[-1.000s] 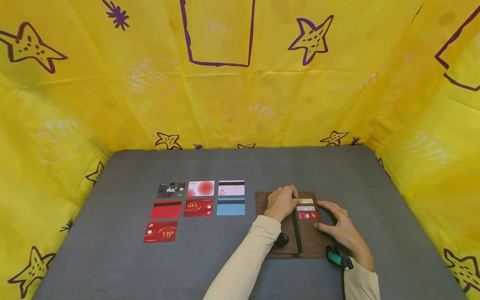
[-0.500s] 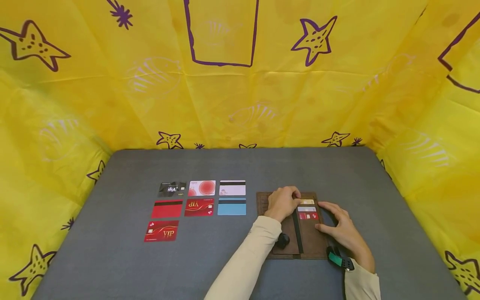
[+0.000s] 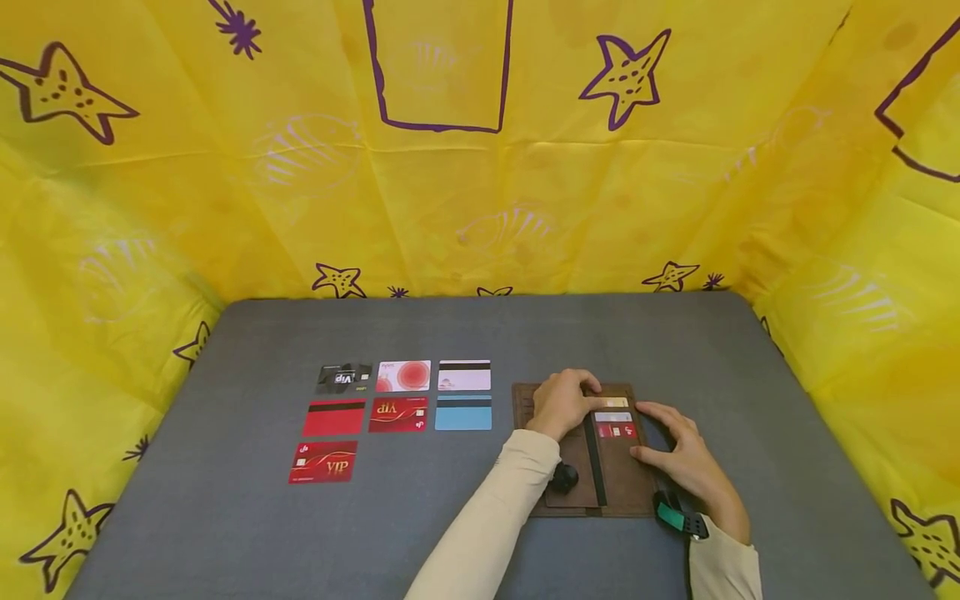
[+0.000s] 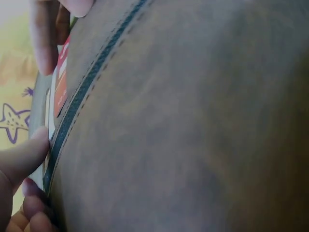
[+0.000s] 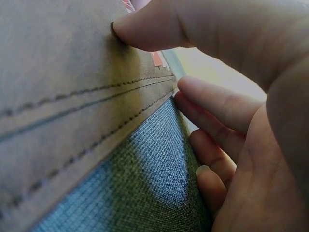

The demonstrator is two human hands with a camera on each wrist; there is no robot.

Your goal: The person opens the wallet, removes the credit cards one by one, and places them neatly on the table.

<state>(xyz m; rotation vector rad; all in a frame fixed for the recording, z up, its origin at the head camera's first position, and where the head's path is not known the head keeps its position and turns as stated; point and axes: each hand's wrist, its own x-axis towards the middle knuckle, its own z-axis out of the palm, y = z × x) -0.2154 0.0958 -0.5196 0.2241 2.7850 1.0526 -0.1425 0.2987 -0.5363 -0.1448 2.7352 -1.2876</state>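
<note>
An open brown wallet (image 3: 627, 479) lies on the table, with a black strap (image 3: 594, 467) down its middle. On its right panel, a gold card (image 3: 615, 402), a pale card (image 3: 612, 417) and a red card (image 3: 617, 431) show in slots. My left hand (image 3: 558, 407) reaches across the wallet, thumb at the gold card's left end and other fingers curled beside it. In the left wrist view, that thumb (image 4: 31, 150) meets the card edges near the strap. My right hand (image 3: 686, 458) touches the wallet's right side, its thumb (image 5: 145, 29) on the leather, its fingers (image 5: 217, 99) along the edge.
Left of the wallet, several cards lie in rows on the grey table (image 3: 405, 533): a black card (image 3: 345, 378), a white card with red circles (image 3: 403, 376), a blue card (image 3: 463, 414) and red VIP cards (image 3: 322, 462) among them. A yellow patterned cloth (image 3: 450, 217) surrounds the table.
The left hand shifts very slightly over the gold card. The right hand, the wallet and the loose cards stay in place; the head view itself drifts a little.
</note>
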